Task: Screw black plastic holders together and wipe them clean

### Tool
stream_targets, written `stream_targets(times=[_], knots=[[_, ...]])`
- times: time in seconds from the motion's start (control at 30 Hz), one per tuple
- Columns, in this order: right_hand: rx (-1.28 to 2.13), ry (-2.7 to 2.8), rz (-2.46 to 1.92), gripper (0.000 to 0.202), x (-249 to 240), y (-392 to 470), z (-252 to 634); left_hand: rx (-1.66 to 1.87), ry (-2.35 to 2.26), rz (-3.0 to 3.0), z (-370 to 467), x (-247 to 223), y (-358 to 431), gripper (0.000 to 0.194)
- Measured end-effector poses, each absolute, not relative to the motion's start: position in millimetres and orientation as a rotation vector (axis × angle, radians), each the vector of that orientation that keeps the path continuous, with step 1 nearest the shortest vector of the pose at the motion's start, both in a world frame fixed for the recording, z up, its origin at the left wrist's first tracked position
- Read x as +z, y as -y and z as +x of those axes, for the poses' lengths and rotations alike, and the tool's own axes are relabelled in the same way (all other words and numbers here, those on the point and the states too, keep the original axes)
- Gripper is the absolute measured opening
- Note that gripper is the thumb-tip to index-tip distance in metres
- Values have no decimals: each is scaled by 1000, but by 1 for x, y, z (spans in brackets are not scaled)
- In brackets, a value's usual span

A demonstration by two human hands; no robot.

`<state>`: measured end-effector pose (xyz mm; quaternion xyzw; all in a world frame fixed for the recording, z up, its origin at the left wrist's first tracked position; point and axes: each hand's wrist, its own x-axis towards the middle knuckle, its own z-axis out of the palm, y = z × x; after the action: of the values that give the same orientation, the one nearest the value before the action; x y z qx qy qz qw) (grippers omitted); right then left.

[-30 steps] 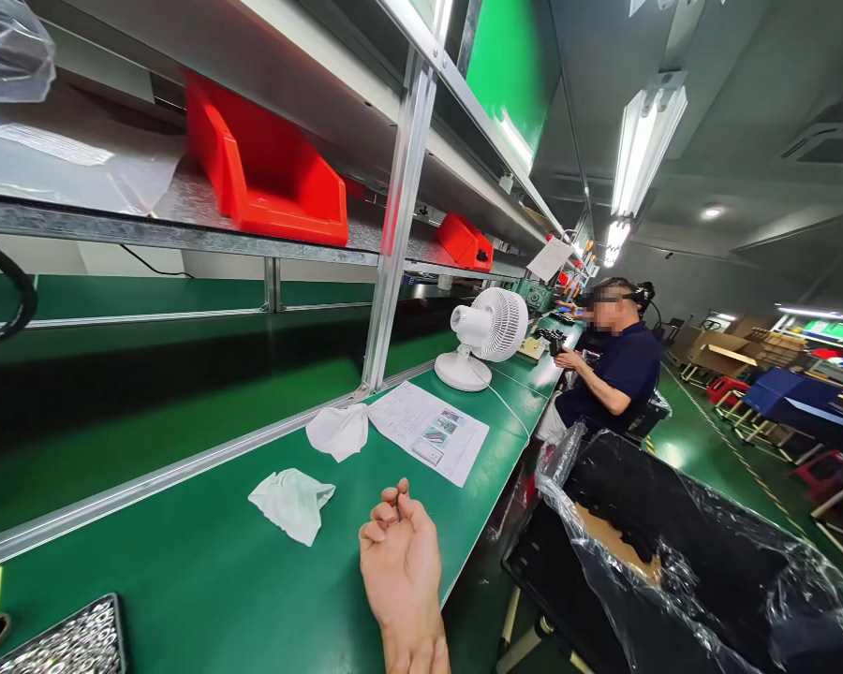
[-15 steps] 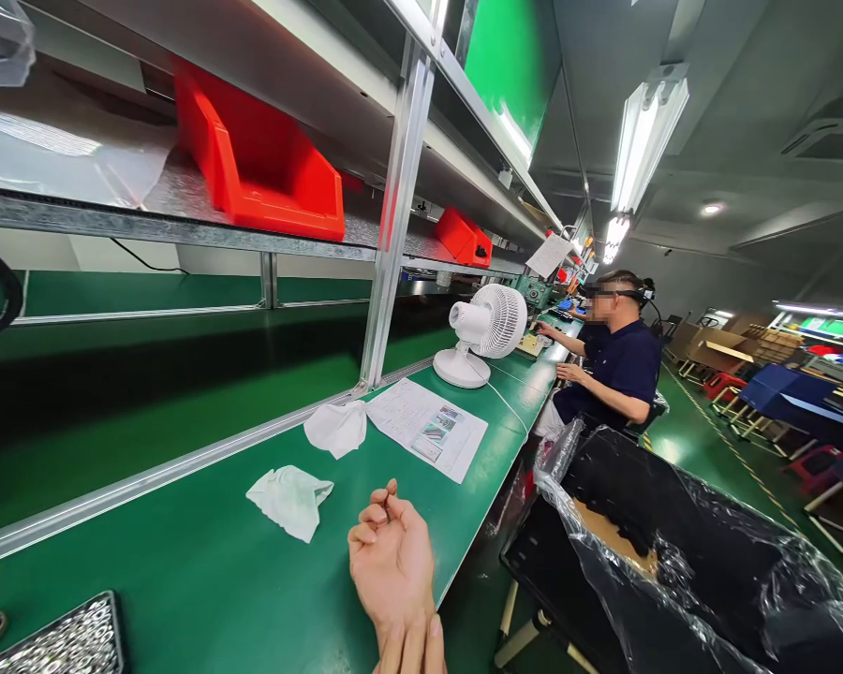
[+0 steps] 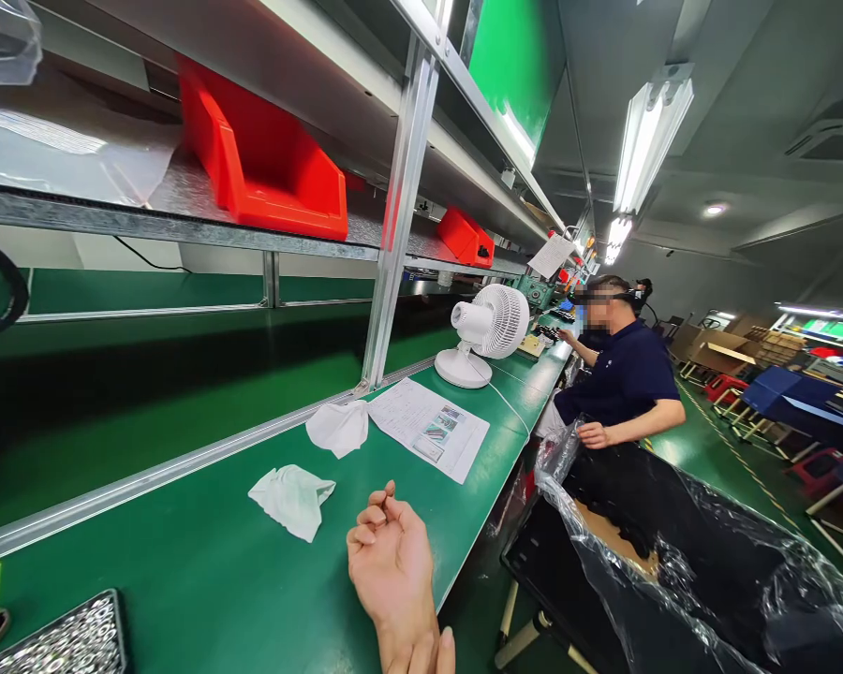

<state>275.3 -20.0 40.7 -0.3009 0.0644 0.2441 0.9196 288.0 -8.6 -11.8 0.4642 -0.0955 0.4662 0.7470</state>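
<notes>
My right hand [image 3: 391, 557] is held palm up over the green bench [image 3: 197, 571], fingers loosely curled and thumb near the index fingertip; the palm shows nothing in it. At the bottom edge, the fingers of my left hand [image 3: 428, 651] lie along my right wrist, and the rest of that hand is out of frame. Left of my right hand is a crumpled white cloth [image 3: 293, 501], with a second white cloth [image 3: 337, 427] beyond it. A printed sheet [image 3: 432, 429] with small photos lies farther up. In the lower left corner a black tray [image 3: 70, 641] holds many small metal rings.
A white fan [image 3: 488, 323] stands beyond the sheet. Red bins [image 3: 281, 215] sit on the shelf, beside a metal post [image 3: 397, 215]. To the right is a large box lined with black and clear plastic [image 3: 674, 524]. A co-worker [image 3: 618, 365] sits farther along.
My left fingers have slid down along my right wrist. The co-worker's near hand has moved from the bench edge to the plastic lining; the other arm reaches to dark parts.
</notes>
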Motion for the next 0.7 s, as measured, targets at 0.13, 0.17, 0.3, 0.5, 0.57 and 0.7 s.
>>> stream_targets(times=[0.13, 0.17, 0.3, 0.5, 0.57, 0.7], knots=[[504, -122, -627, 23, 41, 19, 274, 1028, 182, 1008, 286, -14, 7, 45], [506, -120, -626, 23, 41, 19, 274, 1025, 175, 1001, 286, -16, 7, 44], [509, -116, -626, 23, 39, 19, 274, 958, 181, 940, 286, -22, 5, 42], [494, -92, -654, 28, 44, 19, 275, 984, 191, 897, 294, -27, 10, 44], [472, -76, -661, 32, 48, 20, 275, 1008, 194, 884, 296, -27, 13, 48], [410, -43, -672, 36, 60, 26, 273, 1026, 212, 897, 300, -27, 17, 50]])
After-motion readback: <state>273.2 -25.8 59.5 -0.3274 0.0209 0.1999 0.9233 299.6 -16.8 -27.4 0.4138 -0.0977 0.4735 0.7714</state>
